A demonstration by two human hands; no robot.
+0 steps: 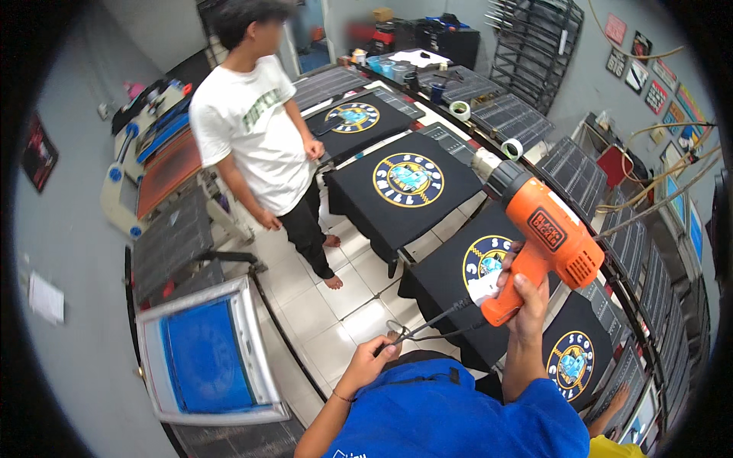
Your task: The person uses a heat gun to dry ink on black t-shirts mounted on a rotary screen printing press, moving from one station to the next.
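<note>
My right hand point(527, 298) is wrapped round the handle of an orange heat gun point(544, 221), raised over the printing tables. The gun's black and silver nozzle points up and to the left. A dark power cord point(447, 333) leaves the bottom of the handle and loops toward my left hand point(371, 365), which is closed on it. Behind the gun, a black T-shirt point(435, 284) with a round blue and yellow print lies on a pallet, partly hidden by the gun and hand. Another printed black T-shirt point(359, 195) lies farther off.
A person in a white T-shirt point(248, 122) stands barefoot on the tiled floor point(309, 313), far left. A framed blue screen point(206, 355) rests at the lower left. A yellow sleeve point(615, 449) shows at the lower right. Tape rolls point(460, 111) and hanging cables point(649, 191) are on the right.
</note>
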